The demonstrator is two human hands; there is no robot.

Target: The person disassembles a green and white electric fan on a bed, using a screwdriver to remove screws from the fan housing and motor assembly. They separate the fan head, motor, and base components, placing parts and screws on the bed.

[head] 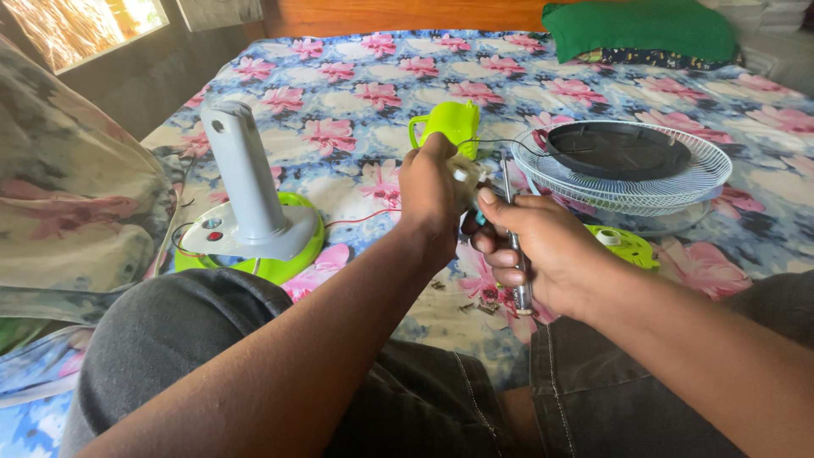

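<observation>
Left hand (434,191) is pinching a small whitish fan part (465,175), boxy and plastic-looking, with a thin black wire running off it, held just in front of the lime-green motor housing (447,125). Right hand (532,254) has fingers curled tight around a metal screwdriver (515,246), right beside that housing.
</observation>
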